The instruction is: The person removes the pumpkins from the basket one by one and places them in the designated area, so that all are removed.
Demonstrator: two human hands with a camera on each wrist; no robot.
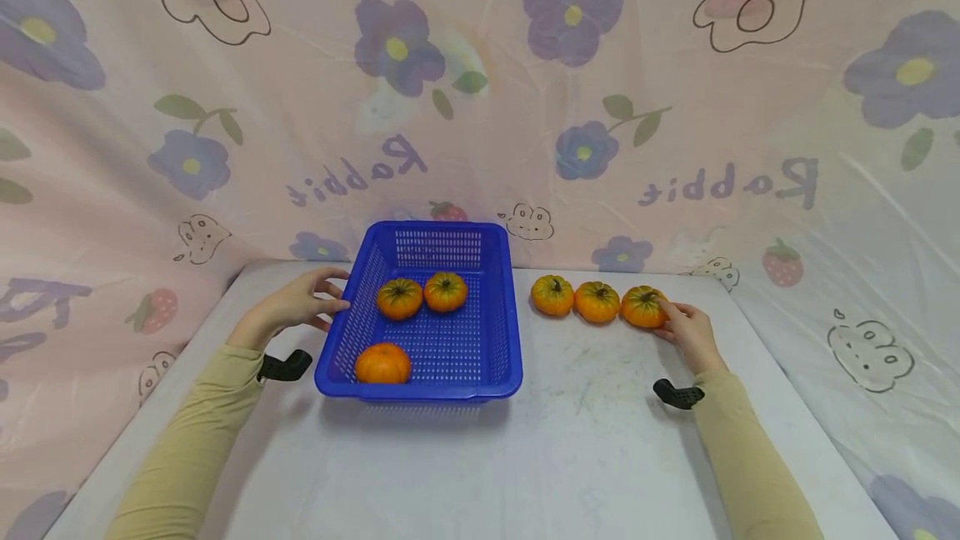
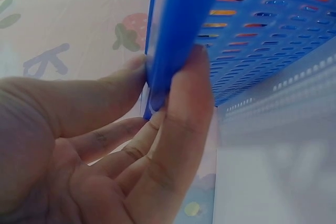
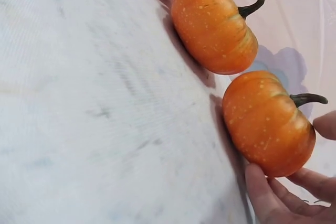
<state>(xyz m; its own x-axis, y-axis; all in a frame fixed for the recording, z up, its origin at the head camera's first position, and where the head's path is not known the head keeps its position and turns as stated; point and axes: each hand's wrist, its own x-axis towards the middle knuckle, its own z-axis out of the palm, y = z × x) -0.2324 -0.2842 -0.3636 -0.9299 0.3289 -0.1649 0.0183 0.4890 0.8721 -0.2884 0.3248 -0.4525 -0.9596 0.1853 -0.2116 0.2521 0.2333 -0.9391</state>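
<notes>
- On the white table (image 1: 600, 440), a blue basket (image 1: 480, 373) already holds three small orange pumpkins: two side by side toward its far end (image 1: 400, 298) (image 1: 446, 291) and one in the near left corner (image 1: 382, 363)
- Right of the basket, three more pumpkins wait in a row, so by the look of it about half the work is done
- Left hand (image 1: 300, 302) pinches the basket's left rim; the left wrist view shows thumb and fingers (image 2: 178, 114) curled round the blue edge, steadying it
- Right hand (image 1: 690, 332) is at the rightmost pumpkin (image 1: 643, 307); its fingertips (image 3: 262, 192) touch the underside and another finger nears the stem, a loose half-closed cup, not yet a firm grip
- The middle pumpkin (image 1: 597, 301) and the left pumpkin (image 1: 552, 295) lie untouched
</notes>
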